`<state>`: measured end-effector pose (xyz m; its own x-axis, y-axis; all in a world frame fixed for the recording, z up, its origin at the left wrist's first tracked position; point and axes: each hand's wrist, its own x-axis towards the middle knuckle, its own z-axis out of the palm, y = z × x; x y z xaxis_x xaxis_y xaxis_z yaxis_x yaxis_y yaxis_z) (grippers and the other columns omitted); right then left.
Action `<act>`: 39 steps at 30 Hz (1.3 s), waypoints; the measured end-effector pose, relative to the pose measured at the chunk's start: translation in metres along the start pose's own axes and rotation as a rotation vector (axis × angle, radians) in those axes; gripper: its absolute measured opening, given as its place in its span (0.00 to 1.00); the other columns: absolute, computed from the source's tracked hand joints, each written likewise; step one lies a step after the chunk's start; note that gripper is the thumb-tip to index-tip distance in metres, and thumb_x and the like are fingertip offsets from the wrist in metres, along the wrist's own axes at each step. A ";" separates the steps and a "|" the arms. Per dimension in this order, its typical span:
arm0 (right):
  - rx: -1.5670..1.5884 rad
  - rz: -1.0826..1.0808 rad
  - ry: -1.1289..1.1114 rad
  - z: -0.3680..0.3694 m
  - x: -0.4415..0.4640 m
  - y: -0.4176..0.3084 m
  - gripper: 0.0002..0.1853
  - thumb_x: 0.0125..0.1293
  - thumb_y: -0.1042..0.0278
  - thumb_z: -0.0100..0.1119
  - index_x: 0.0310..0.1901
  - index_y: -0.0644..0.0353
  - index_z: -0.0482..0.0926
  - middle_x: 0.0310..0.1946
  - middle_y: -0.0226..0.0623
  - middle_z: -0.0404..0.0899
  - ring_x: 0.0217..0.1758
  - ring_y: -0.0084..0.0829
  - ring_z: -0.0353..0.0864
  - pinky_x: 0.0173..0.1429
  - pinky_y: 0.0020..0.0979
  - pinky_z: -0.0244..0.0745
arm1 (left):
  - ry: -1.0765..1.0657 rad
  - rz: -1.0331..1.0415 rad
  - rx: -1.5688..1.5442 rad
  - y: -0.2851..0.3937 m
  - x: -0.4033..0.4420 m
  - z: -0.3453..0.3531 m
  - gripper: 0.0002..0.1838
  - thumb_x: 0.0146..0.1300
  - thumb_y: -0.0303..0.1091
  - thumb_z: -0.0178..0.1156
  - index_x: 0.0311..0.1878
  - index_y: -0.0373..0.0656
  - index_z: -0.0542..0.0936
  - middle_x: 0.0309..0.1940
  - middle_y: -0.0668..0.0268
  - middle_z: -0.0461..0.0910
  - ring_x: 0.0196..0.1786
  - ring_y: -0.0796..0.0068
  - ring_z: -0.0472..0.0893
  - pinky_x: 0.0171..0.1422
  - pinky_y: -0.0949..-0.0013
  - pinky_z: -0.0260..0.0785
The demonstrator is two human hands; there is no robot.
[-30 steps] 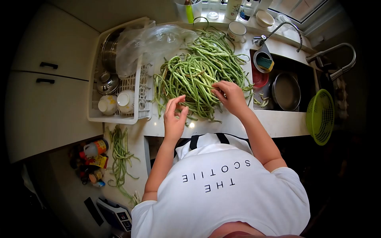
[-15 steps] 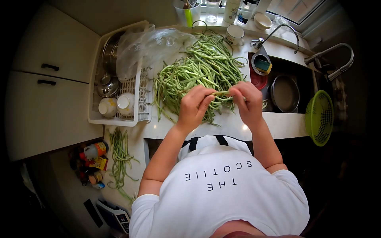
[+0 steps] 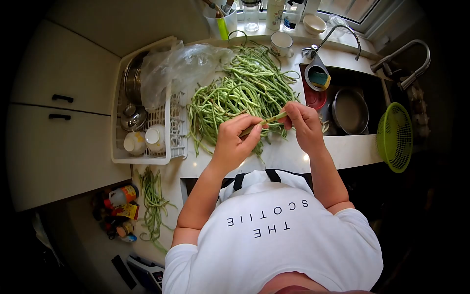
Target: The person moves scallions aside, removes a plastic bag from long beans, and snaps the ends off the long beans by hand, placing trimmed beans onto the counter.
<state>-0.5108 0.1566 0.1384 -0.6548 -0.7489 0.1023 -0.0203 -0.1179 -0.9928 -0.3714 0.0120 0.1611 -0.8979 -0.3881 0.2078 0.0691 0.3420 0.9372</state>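
Note:
A short length of long bean (image 3: 273, 118) stretches between my two hands, in front of a large tangled heap of green long beans (image 3: 235, 93) on the counter. My left hand (image 3: 237, 139) is closed around the bean's left part, thumb and fingers pinched together. At its right end, my right hand (image 3: 304, 126) pinches it between thumb and fingers. The bean slopes up towards the right. Both hands are just above the heap's near edge. A smaller bunch of long beans (image 3: 154, 206) lies on the counter at the lower left.
To the left stands a white dish rack (image 3: 169, 132) with bowls and pots, a clear plastic bag (image 3: 183, 66) draped over it. An enamel mug (image 3: 281, 45) sits behind the heap. On the right are a dark sink (image 3: 374, 93) holding a metal pan (image 3: 350, 111), and a green colander (image 3: 394, 138).
The bean between my hands has gone from nearly level to tilted, its right end higher. My left hand has shifted slightly down and left. The whole view has moved a little.

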 end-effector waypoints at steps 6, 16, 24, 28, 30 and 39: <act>-0.027 -0.027 0.012 0.004 -0.001 0.000 0.16 0.77 0.64 0.49 0.35 0.67 0.79 0.24 0.27 0.75 0.25 0.15 0.69 0.28 0.21 0.62 | 0.050 -0.041 0.075 0.005 -0.004 0.000 0.07 0.62 0.24 0.58 0.40 0.33 0.83 0.27 0.62 0.80 0.28 0.76 0.76 0.32 0.74 0.66; -0.252 -0.128 -0.053 0.000 -0.008 0.002 0.11 0.73 0.70 0.53 0.34 0.65 0.81 0.24 0.32 0.76 0.26 0.22 0.71 0.31 0.26 0.64 | 0.124 -0.114 0.085 -0.004 -0.011 -0.001 0.07 0.65 0.25 0.58 0.40 0.33 0.83 0.29 0.65 0.82 0.29 0.82 0.76 0.32 0.76 0.67; -0.469 -0.258 -0.094 0.006 -0.017 0.009 0.03 0.65 0.76 0.60 0.34 0.62 0.82 0.26 0.36 0.79 0.30 0.33 0.73 0.36 0.31 0.67 | 0.279 -0.218 -0.323 -0.035 -0.018 0.014 0.09 0.70 0.29 0.56 0.45 0.34 0.82 0.28 0.71 0.79 0.28 0.87 0.73 0.31 0.80 0.64; -0.533 -0.255 -0.062 -0.008 -0.021 0.025 0.04 0.66 0.75 0.60 0.35 0.63 0.82 0.27 0.37 0.80 0.30 0.33 0.75 0.36 0.31 0.68 | 0.253 -0.290 -0.503 -0.046 -0.018 -0.009 0.10 0.73 0.30 0.54 0.47 0.35 0.81 0.31 0.70 0.79 0.30 0.85 0.72 0.35 0.79 0.66; -0.522 -0.173 0.066 -0.026 -0.024 0.033 0.05 0.67 0.75 0.59 0.36 0.64 0.83 0.29 0.36 0.81 0.30 0.30 0.77 0.35 0.29 0.70 | 0.329 -0.208 -0.555 -0.047 -0.009 -0.027 0.10 0.74 0.30 0.53 0.49 0.36 0.81 0.34 0.69 0.80 0.34 0.83 0.74 0.40 0.78 0.68; -1.207 0.234 0.301 -0.155 -0.040 0.043 0.06 0.63 0.71 0.62 0.41 0.60 0.84 0.35 0.40 0.84 0.38 0.44 0.83 0.43 0.35 0.76 | 0.329 -0.049 -0.556 -0.043 -0.020 -0.034 0.13 0.74 0.34 0.55 0.53 0.36 0.81 0.43 0.66 0.82 0.49 0.77 0.79 0.59 0.74 0.69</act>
<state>-0.6025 0.2820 0.0821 -0.8781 -0.4751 0.0567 -0.4516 0.7839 -0.4261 -0.3418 -0.0244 0.1259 -0.7314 -0.6644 0.1538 0.3262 -0.1428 0.9345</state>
